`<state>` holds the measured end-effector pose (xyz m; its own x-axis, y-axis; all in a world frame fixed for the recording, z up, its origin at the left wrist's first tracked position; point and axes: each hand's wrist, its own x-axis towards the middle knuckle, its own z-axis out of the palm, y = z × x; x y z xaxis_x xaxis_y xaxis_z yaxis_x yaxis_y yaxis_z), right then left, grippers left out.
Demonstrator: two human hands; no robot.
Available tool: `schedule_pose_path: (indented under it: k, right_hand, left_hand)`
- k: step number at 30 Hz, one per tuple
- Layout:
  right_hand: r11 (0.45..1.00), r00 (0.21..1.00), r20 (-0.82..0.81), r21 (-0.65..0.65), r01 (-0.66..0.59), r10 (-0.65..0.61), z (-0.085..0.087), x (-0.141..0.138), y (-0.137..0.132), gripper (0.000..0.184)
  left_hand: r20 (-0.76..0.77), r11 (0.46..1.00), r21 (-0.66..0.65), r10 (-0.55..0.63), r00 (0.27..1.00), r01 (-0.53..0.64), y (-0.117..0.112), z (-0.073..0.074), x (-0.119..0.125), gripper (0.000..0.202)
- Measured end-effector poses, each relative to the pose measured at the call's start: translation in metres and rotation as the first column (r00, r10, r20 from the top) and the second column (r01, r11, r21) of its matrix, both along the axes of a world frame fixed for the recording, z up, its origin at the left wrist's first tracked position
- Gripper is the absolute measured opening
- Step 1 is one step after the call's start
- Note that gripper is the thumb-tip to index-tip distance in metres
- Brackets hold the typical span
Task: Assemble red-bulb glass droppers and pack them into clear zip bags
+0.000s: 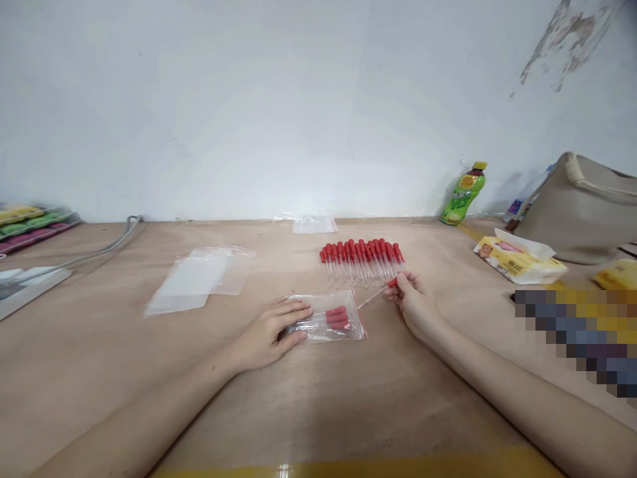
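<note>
A small clear zip bag [331, 318] lies on the wooden table [318, 398] with a few red-bulbed droppers inside. My left hand [269, 332] rests on the bag's left end, fingers pressing it flat. My right hand [415, 302] pinches the red bulb of one dropper [378, 293], whose clear tip points toward the bag's open side. Just beyond lies a row of several red-bulbed droppers [362, 260], side by side.
Empty clear bags [199, 279] lie to the left, with another one [313, 226] by the wall. A green bottle [464, 194], a tissue pack [520, 259] and a beige bag [582, 209] stand at the right. A grey cable [107, 245] and coloured packs [30, 222] sit at the far left.
</note>
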<state>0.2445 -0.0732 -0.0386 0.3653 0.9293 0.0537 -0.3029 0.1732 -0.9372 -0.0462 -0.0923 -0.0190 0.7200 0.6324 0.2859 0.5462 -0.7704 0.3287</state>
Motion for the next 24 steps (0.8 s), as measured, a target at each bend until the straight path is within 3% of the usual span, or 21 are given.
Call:
schedule_pose_path:
  k: [3,13,20,24]
  right_hand:
    - [1.000,1.000,0.007,0.003,0.024,-0.024,0.001,0.002,-0.001,0.035]
    - [0.991,0.991,-0.051,-0.055,-0.126,0.123,0.001,-0.010,-0.011,0.032]
    - [0.999,0.995,-0.095,-0.038,-0.037,0.033,0.003,-0.008,-0.011,0.026]
    - [0.984,0.981,-0.100,-0.048,-0.170,0.165,0.005,-0.012,-0.014,0.029]
  left_hand:
    - [-0.002,1.000,-0.001,0.007,1.000,-0.007,0.000,0.000,0.000,0.040]
    - [0.006,1.000,-0.011,-0.008,1.000,0.008,0.000,0.001,0.000,0.041]
    - [0.001,1.000,-0.019,-0.001,1.000,0.001,0.001,0.000,0.000,0.041]
    - [0.003,1.000,-0.009,-0.010,1.000,0.010,0.000,0.000,0.000,0.041]
